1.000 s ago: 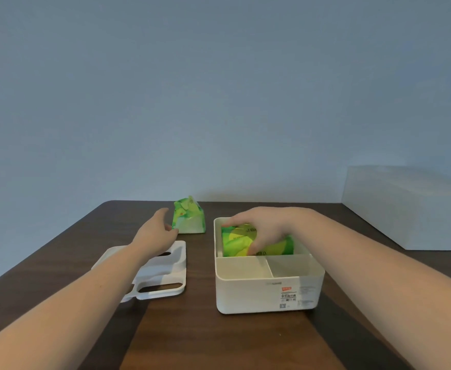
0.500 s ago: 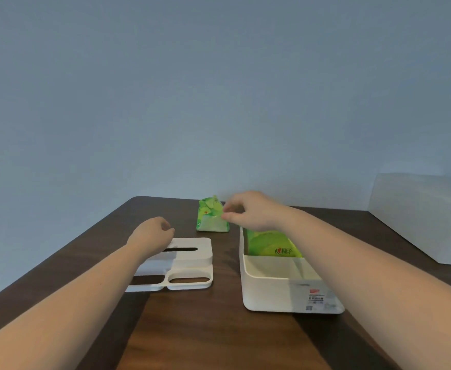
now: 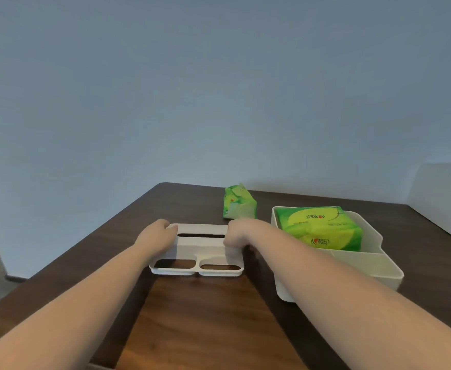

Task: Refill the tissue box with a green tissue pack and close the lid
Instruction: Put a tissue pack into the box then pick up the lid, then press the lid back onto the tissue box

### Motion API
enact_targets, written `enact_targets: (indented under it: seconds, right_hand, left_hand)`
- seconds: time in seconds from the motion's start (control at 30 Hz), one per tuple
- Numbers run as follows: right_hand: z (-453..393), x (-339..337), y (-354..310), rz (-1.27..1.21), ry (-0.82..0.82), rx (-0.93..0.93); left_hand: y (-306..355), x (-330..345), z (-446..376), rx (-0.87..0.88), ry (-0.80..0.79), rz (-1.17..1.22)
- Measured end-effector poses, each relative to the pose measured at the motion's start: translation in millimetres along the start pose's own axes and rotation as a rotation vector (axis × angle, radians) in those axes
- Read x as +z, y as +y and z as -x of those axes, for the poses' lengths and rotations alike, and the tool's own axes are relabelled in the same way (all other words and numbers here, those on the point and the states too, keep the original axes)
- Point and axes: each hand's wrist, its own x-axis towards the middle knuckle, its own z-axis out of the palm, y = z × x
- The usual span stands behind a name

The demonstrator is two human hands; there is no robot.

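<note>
Head view, green tissue pack (image 3: 319, 231) boxed, unlidded

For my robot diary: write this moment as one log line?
pack in box | lid on table, off box | left hand, right hand gripping lid

Dark wood table (image 3: 205, 316); crumpled green wrapper (image 3: 239, 202) at far edge; blue-grey wall (image 3: 219, 89).

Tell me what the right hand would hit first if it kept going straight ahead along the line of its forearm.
The right hand, resting on the white lid, points away from the person toward the far table edge. Going straight on, it would probably meet the loose green tissue pack first, though depth is hard to judge.
</note>
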Motion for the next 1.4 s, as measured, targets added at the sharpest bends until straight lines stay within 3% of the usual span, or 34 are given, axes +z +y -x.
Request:
enact_targets:
  seconds: [0.17, 0.37, 0.57, 0.7, 0.93, 1.13, 1.4]
  right_hand:
    - [-1, 2, -1, -0.16, 0.009, 0.052]
    - [6, -19, 8, -0.358, 0.289, 0.054]
    - [28, -59, 36, -0.417, 0.4, 0.057]
    - [47, -72, 74, -0.417, 0.521, 0.156]
    - [79, -59, 154, -0.383, 0.534, 0.369]
    - [88, -34, 203, -0.387, 0.49, 0.447]
    - [74, -17, 212, -0.429, 0.503, 0.469]
  left_hand:
    - [1, 6, -1, -0.019, 0.062, 0.0]
    - [13, -5, 1, -0.028, 0.158, 0.08]
    - [54, -16, 3, 0.038, 0.161, 0.191]
    - [95, -8, 17, 0.1, 0.121, 0.273]
    - [162, 32, 46, 0.1, -0.009, 0.48]
    - [190, 64, 67, 0.131, -0.098, 0.461]
    - [195, 77, 63, 0.103, -0.04, 0.487]
